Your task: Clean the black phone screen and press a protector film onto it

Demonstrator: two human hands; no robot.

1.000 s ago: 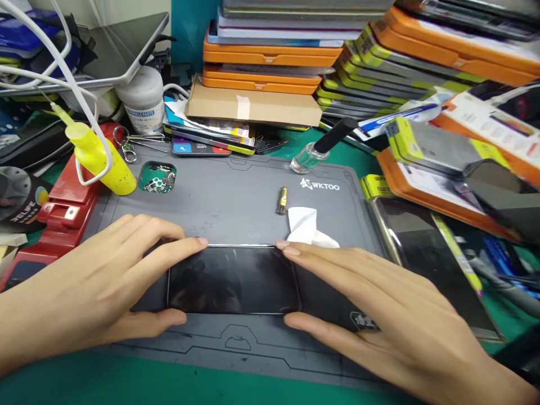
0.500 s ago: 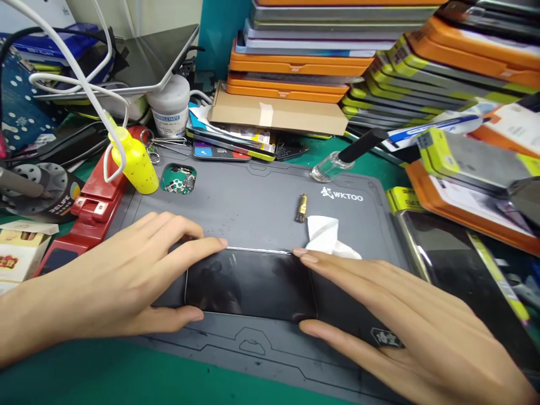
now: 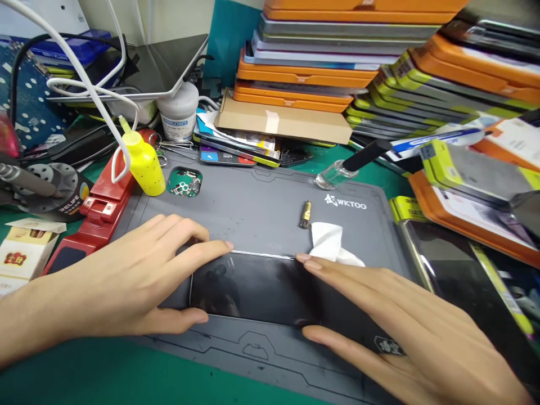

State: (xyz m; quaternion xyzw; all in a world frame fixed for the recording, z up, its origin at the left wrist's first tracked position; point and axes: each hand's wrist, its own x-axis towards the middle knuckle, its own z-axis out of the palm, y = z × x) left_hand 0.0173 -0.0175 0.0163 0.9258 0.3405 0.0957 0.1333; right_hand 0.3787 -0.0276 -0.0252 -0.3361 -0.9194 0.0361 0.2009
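Observation:
A black smartphone (image 3: pixel 257 289) with a glossy dark face up lies flat on the grey work mat (image 3: pixel 248 211). My left hand (image 3: pixel 156 275) grips its left end, fingers along the far long edge and thumb at the near edge. At the opposite end, my right hand (image 3: pixel 388 309) spans the phone in the same way, fingertips on the far edge and thumb by the near one. A crumpled white tissue (image 3: pixel 329 242) lies just beyond my right fingers. Beside it is a small brass-coloured brush head (image 3: pixel 306 215) with dark bristles.
Behind the mat stand a glass bottle with a black cap (image 3: pixel 337 173), a yellow squeeze bottle (image 3: pixel 144 166) and a white paste jar (image 3: pixel 179 112). A red tool (image 3: pixel 101 205) borders the left side. Stacked orange cases (image 3: pixel 304 76) rise at the back; more boxes crowd the right.
The camera view has shifted slightly, so everything appears a little further right and lower. Both hands keep the same hold on the smartphone.

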